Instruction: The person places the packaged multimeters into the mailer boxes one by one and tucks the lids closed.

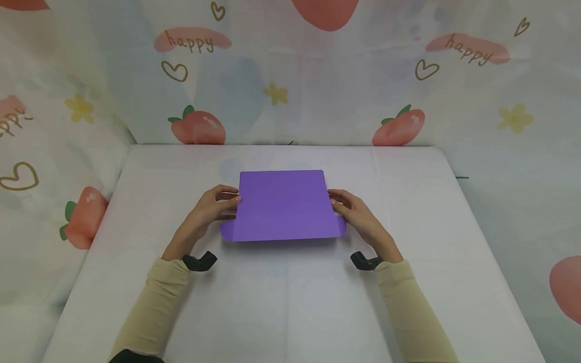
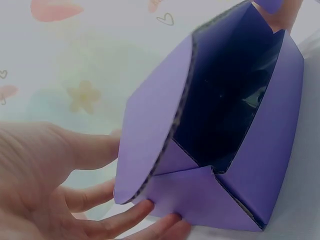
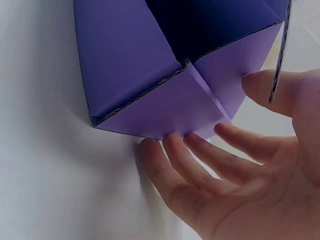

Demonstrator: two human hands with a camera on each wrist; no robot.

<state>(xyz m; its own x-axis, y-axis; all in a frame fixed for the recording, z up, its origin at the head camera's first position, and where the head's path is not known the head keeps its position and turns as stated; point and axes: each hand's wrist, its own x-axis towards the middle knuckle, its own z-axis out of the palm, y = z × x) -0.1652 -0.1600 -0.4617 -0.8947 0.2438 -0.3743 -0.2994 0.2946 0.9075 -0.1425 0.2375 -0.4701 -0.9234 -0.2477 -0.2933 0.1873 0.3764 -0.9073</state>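
A purple cardboard box (image 1: 283, 204) is placed at twelve o'clock from the person, directly between the two hands; its long axis is laid from nine o'clock to three, so that each end is faced by one hand and neither hand can be judged the nearer. The box's left end is met by the left hand (image 1: 212, 204), set at its nine o'clock; the right end is met by the right hand (image 1: 357, 214), set at its three o'clock; the hands are kept well apart by the box's length. Neither hand is clamped on it: the ends are touched by fingertips, with loosely extended fingers, as is shown in both wrist views.

The lid (image 2: 155, 115) is raised over a dark opening (image 2: 227, 95) turned toward six o'clock; small glints are seen inside, but their source cannot be told. The lid's free edge is pointed to six o'clock, with its left tab (image 1: 227, 231) at eight and its right tab (image 1: 341, 227) at four, both close to the fingers; by the lid the opening is hidden from above. Black wrist-worn devices are seen further out at eight and four o'clock; the white table (image 1: 281, 312) is spread beneath, and is bounded at twelve o'clock by a printed backdrop (image 1: 327, 85).
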